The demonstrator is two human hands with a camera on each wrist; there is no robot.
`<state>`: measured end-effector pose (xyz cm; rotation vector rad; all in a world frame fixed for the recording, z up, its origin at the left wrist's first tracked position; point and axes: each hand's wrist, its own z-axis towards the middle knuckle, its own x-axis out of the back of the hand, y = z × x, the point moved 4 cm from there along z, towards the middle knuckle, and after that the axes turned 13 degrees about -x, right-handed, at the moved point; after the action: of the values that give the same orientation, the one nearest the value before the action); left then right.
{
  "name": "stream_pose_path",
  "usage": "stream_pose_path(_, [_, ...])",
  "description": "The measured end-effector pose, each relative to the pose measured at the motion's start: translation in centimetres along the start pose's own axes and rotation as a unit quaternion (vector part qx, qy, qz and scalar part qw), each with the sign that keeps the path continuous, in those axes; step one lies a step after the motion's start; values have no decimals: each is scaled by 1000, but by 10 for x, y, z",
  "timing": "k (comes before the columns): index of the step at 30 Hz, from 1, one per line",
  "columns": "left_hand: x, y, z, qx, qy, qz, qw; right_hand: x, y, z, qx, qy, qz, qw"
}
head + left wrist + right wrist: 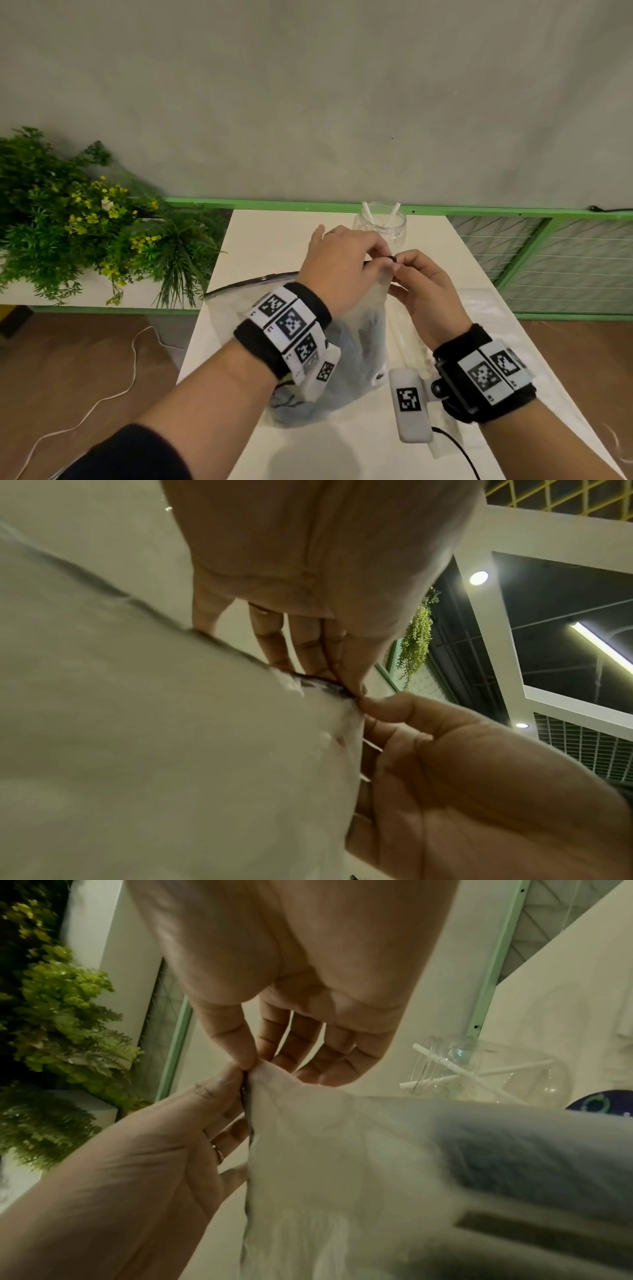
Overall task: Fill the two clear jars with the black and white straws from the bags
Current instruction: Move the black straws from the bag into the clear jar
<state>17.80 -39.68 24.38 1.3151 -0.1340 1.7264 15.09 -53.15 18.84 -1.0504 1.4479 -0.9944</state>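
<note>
Both hands pinch the top corner of a frosted, crinkly plastic bag (356, 346): left hand (337, 270) and right hand (426, 291) fingertip to fingertip at its dark zip edge. Behind them stands a round clear jar (380, 224) holding white straws (366, 210), near the white table's (274, 233) far edge.

Frosted plastic bag (356, 346) stands upright on the white table (274, 233), dark straws dimly visible inside, black top edge pinched at one corner. Clear round jar (380, 224) upright behind it near the far table edge, holding two white straws (393, 213) leaning apart. A second bag lies flat to the right.
</note>
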Motion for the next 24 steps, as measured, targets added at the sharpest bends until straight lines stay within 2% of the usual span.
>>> stream_pose_path(3, [-3, -1, -4, -8, -13, 42, 999, -6, -3, 2, 6, -6, -5, 1000])
stream_pose_path(5, [2, -10, -12, 2, -7, 48, 999, -6, -4, 6, 4, 17, 3, 1000])
stream_pose_path(11, [44, -69, -70, 78, 29, 105, 991, 11, -11, 15, 3, 78, 68, 995])
stream_pose_path(19, [72, -100, -125, 173, 69, 97, 978, -3, -10, 24, 13, 75, 88, 993])
stream_pose_path(24, [84, -105, -141, 192, 93, 59, 975, 2, -12, 24, 20, 78, 74, 994])
